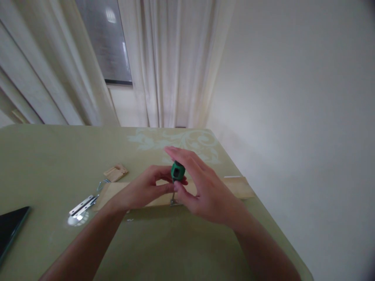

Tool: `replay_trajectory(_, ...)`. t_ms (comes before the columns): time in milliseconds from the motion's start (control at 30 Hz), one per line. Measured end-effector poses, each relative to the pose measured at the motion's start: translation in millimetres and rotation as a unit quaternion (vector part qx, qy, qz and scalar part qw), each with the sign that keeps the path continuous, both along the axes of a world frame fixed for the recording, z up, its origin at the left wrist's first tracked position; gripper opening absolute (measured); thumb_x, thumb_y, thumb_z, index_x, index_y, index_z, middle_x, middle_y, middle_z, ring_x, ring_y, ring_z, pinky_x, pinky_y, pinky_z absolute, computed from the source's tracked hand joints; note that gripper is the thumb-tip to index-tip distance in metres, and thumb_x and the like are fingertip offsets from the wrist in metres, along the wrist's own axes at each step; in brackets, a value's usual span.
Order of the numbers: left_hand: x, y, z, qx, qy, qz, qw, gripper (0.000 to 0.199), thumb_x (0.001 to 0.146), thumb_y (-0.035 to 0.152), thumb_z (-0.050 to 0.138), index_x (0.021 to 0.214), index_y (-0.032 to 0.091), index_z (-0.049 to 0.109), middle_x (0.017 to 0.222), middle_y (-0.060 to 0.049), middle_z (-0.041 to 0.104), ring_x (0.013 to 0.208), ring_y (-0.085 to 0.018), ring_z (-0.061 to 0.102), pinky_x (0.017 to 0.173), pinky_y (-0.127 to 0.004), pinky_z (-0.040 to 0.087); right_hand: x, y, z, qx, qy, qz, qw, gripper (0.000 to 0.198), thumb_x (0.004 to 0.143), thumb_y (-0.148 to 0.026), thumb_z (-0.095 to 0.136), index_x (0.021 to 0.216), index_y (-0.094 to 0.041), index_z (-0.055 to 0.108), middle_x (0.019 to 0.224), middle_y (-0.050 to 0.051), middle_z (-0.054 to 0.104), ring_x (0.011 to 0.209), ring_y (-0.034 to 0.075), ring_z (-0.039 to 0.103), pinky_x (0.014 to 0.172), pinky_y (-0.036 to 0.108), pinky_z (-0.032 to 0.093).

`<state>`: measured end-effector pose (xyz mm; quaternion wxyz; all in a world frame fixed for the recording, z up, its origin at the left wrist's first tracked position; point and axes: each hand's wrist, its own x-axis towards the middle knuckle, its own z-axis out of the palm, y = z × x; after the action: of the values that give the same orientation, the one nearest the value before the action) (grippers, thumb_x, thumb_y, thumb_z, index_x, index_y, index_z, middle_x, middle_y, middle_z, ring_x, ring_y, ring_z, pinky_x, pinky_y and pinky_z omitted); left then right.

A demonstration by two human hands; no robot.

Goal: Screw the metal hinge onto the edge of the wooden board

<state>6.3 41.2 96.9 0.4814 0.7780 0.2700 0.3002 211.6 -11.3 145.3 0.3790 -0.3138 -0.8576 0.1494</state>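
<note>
Your right hand point(202, 191) is partly open, its fingers stretched out and its thumb touching the small screwdriver with the green handle point(177, 171). Your left hand point(146, 189) is curled narrow, pinching the screwdriver low down. The screwdriver stands upright on a little silver metal hinge point(175, 202) at the near edge of a long pale wooden board point(237, 187).

The board lies on the green counter point(52, 156). A second silver hinge point(83, 205) lies to the left, near a small wooden block point(116, 172). Cream curtains point(166, 62) hang behind.

Both your arms reach forward and meet over the board.
</note>
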Motion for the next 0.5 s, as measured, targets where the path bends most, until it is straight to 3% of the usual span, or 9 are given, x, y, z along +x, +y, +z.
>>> replay_trajectory(67,0.8,-0.3,0.5,0.007,-0.008,0.015,1.0,0.018,0.087,0.033,0.082,0.099,0.019,0.079,0.099,-0.004,0.079,0.096,-0.022,0.072,0.094,-0.035,0.057,0.0,0.1,-0.6,0.001,-0.004,-0.004,1.0,0.082,0.095,-0.015,0.069,0.164,-0.034,0.029,0.164,0.01,0.044,0.152,0.027,0.042,0.125,0.052,0.04)
replay_trajectory(133,2.1,-1.3,0.5,0.002,-0.013,0.028,1.0,0.024,0.081,0.032,0.086,0.099,0.019,0.078,0.098,-0.004,0.079,0.094,-0.023,0.072,0.091,-0.034,0.058,0.2,1.1,-1.7,0.01,0.007,-0.02,1.0,0.08,0.096,-0.023,0.073,0.163,-0.035,0.032,0.155,0.01,0.052,0.145,0.027,0.049,0.121,0.051,0.045)
replay_trajectory(200,3.2,-2.2,0.0,-0.007,-0.018,0.018,1.0,0.027,0.083,0.032,0.085,0.106,0.019,0.077,0.101,-0.004,0.079,0.095,-0.022,0.072,0.091,-0.034,0.058,0.6,2.6,-2.7,0.014,0.011,-0.022,1.0,0.072,0.101,-0.019,0.067,0.162,-0.036,0.034,0.149,0.009,0.056,0.141,0.023,0.054,0.119,0.047,0.048)
replay_trajectory(333,3.1,-2.2,-1.3,0.009,-0.025,0.002,1.0,0.019,0.09,0.03,0.078,0.105,0.019,0.078,0.103,-0.005,0.079,0.098,-0.022,0.073,0.095,-0.034,0.057,0.8,5.4,-3.6,0.011,-0.004,-0.006,1.0,0.079,0.097,-0.016,0.068,0.164,-0.033,0.029,0.164,0.01,0.044,0.153,0.026,0.041,0.124,0.05,0.041)
replay_trajectory(433,1.9,-2.0,0.0,0.011,-0.019,0.022,1.0,0.024,0.084,0.029,0.084,0.105,0.019,0.076,0.102,-0.004,0.079,0.095,-0.022,0.072,0.089,-0.033,0.059,1.0,6.0,-3.4,0.017,-0.002,-0.015,1.0,0.077,0.098,-0.023,0.07,0.163,-0.033,0.031,0.151,0.01,0.055,0.143,0.025,0.052,0.119,0.048,0.048)
replay_trajectory(500,1.0,-2.1,1.6,0.007,-0.009,0.011,1.0,0.024,0.087,0.028,0.081,0.109,0.02,0.076,0.105,-0.004,0.079,0.096,-0.021,0.072,0.092,-0.033,0.058,1.0,4.6,-2.4,0.009,-0.009,-0.004,1.0,0.072,0.1,-0.014,0.061,0.163,-0.034,0.031,0.151,0.008,0.055,0.142,0.022,0.053,0.119,0.046,0.049)
